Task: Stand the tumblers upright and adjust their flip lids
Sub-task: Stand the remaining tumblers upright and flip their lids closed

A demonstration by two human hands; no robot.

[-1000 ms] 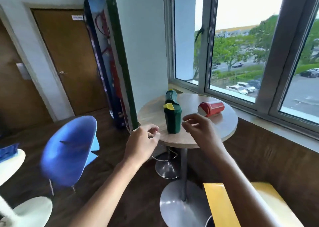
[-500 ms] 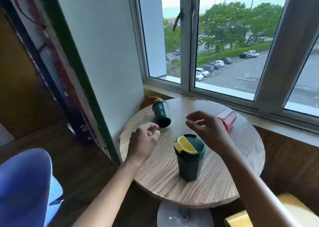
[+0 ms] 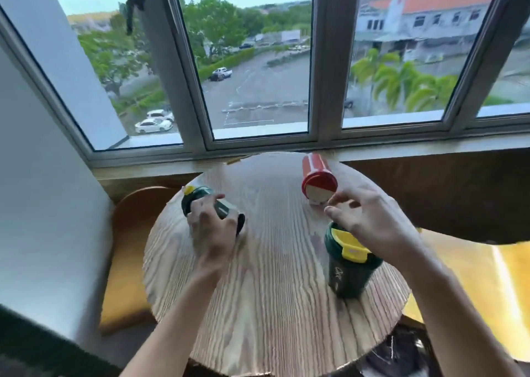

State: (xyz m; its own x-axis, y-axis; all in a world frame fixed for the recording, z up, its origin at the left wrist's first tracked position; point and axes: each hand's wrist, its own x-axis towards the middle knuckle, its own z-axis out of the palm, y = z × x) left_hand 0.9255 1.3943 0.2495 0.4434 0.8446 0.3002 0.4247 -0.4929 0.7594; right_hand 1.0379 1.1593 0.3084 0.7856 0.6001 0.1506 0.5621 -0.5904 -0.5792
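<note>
While the left hand [image 3: 213, 230] grips the dark green plastic tumbler [image 3: 199, 197] lying far left, the right hand [image 3: 370, 218] hovers loose-fingered, holding nothing, above the upright green tumbler [image 3: 348, 276] with yellow flip lid [image 3: 348, 243], near right. Red plastic tumbler [image 3: 314, 165] lies tipped, far right. They look light, stiff, slick, so I'd grab mid-body. Round wood-grain table [image 3: 272, 305], big window [image 3: 258, 89] behind.

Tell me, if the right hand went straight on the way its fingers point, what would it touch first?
Probably the red tumbler, lying on its side: the right hand points at its lid end, fingertips close to it. Depth is hard to judge.
</note>
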